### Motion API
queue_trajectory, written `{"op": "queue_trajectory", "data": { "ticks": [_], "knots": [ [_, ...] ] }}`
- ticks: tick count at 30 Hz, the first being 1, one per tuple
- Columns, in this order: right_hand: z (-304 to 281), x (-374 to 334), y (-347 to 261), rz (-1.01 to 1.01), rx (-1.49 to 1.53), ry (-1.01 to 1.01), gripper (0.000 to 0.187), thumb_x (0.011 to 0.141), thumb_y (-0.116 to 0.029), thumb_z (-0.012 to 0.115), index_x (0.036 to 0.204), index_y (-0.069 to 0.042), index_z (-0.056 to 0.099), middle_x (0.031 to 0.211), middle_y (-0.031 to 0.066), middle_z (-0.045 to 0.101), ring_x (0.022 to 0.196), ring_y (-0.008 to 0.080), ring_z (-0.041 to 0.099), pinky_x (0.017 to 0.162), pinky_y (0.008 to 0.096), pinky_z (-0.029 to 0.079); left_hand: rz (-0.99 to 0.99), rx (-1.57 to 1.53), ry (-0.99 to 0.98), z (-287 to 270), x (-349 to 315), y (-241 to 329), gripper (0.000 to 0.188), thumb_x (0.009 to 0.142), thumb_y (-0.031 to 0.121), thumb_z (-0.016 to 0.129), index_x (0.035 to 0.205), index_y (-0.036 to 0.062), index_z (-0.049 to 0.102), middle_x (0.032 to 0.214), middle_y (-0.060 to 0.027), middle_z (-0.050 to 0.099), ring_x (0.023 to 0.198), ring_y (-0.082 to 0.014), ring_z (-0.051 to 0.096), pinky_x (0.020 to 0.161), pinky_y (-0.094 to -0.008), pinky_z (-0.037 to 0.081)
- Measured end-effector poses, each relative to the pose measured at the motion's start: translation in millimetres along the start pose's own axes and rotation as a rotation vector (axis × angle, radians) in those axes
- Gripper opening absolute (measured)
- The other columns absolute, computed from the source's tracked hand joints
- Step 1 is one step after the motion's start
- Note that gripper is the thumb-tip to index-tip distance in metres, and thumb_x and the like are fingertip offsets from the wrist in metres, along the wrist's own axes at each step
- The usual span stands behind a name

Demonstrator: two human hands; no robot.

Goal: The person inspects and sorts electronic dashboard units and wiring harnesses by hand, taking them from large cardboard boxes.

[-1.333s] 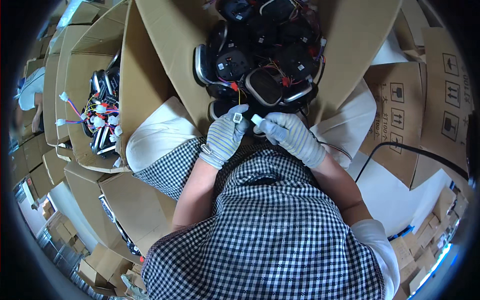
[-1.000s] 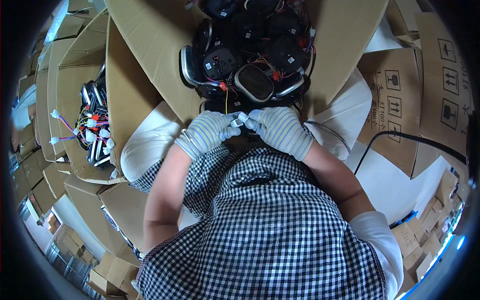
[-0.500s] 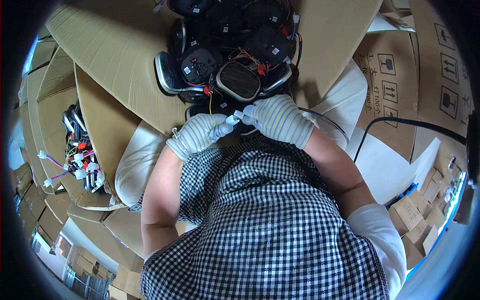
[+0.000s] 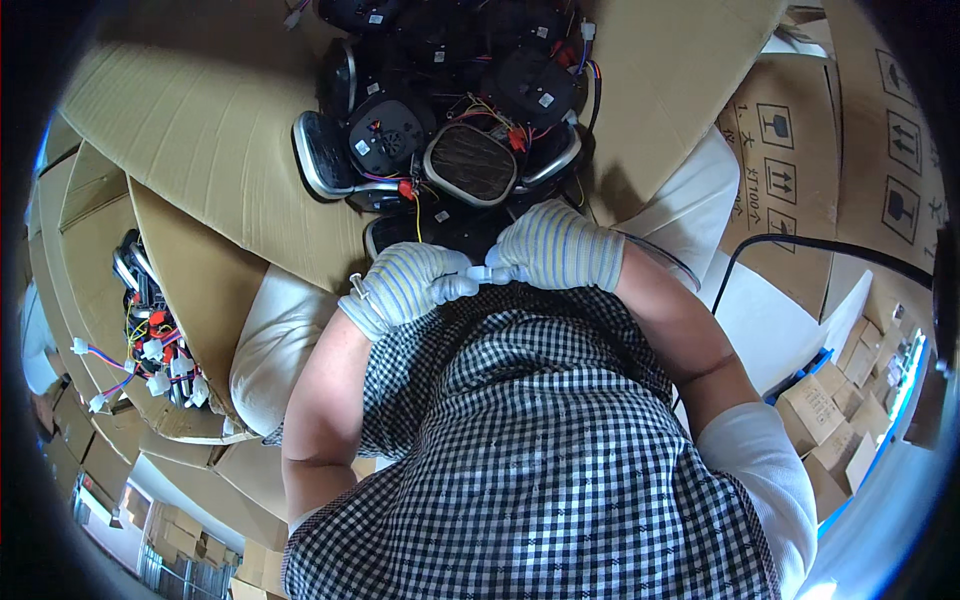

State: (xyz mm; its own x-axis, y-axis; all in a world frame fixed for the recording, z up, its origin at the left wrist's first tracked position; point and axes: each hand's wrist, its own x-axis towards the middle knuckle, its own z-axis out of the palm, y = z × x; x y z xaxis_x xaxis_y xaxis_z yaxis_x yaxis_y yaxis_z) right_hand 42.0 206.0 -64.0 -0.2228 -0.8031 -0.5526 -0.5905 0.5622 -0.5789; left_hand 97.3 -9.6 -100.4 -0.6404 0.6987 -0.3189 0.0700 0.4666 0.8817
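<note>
Over my lap, my left hand (image 4: 408,284), in a striped glove, pinches a small white wire connector (image 4: 481,273). From the other side my gloved right hand (image 4: 560,248) grips a white connector piece too; the two pieces meet end to end between my fingertips. Whether they are fully seated cannot be made out. Just beyond my hands lies a pile of black rounded units, among them one with a silver rim and dark glossy face (image 4: 472,165) and one showing its round black back (image 4: 388,133). A yellow wire (image 4: 418,218) hangs from a red connector (image 4: 405,189) near my left hand.
Cardboard (image 4: 220,130) spreads under the pile. At the left, an open carton (image 4: 195,265) holds more units with white plugs (image 4: 152,349). A black cable (image 4: 790,240) arcs across the right, in front of printed cartons (image 4: 765,150). My checked apron (image 4: 530,420) covers my lap.
The two white connector pieces, slightly apart before, now touch in line. Both hands have come a little lower, toward my body. The pile appears shifted slightly left in view.
</note>
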Motion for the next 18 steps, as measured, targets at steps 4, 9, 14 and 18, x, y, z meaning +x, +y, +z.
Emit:
{"op": "queue_trajectory", "data": {
  "ticks": [4,9,14,18],
  "knots": [
    [18.2,-1.2,4.3,-0.065,0.084,0.128,0.010,0.079,-0.018,0.055,0.081,-0.015,0.064,0.072,0.0057,0.064,0.068,0.0266,0.063,0.059,0.0406,0.048,0.000,-0.081,-0.012,2.5,-3.4,-0.6,0.052,0.086,0.053,0.049,0.087,0.0036,0.064,0.075,-0.0149,0.062,0.070,-0.0330,0.061,0.062,-0.0390,0.046],
    [40.6,-7.5,7.7,-0.170,0.338,0.401,0.018,0.084,-0.025,0.053,0.083,-0.011,0.064,0.074,0.0083,0.063,0.072,0.0280,0.062,0.063,0.0394,0.048,-0.075,-0.275,-0.057,4.8,-5.8,5.5,0.048,0.087,0.047,0.053,0.092,0.0009,0.064,0.076,-0.0114,0.063,0.071,-0.0234,0.061,0.065,-0.0332,0.047],
    [41.7,0.9,9.4,-0.244,0.722,0.423,0.035,0.090,-0.037,0.051,0.081,-0.005,0.061,0.064,0.0118,0.056,0.062,0.0303,0.059,0.057,0.0381,0.045,-0.188,-0.566,-0.099,-0.1,-7.9,10.1,0.047,0.090,0.044,0.054,0.094,-0.0015,0.064,0.080,-0.0071,0.064,0.077,-0.0143,0.059,0.073,-0.0282,0.047],
    [41.4,2.7,12.4,-0.237,0.709,0.402,0.035,0.090,-0.037,0.051,0.080,-0.005,0.060,0.064,0.0125,0.056,0.061,0.0307,0.058,0.057,0.0384,0.045,-0.129,-0.660,-0.061,1.2,-8.0,9.0,0.050,0.089,0.047,0.053,0.096,-0.0021,0.063,0.084,-0.0079,0.064,0.081,-0.0142,0.059,0.075,-0.0281,0.047]
  ]
}}
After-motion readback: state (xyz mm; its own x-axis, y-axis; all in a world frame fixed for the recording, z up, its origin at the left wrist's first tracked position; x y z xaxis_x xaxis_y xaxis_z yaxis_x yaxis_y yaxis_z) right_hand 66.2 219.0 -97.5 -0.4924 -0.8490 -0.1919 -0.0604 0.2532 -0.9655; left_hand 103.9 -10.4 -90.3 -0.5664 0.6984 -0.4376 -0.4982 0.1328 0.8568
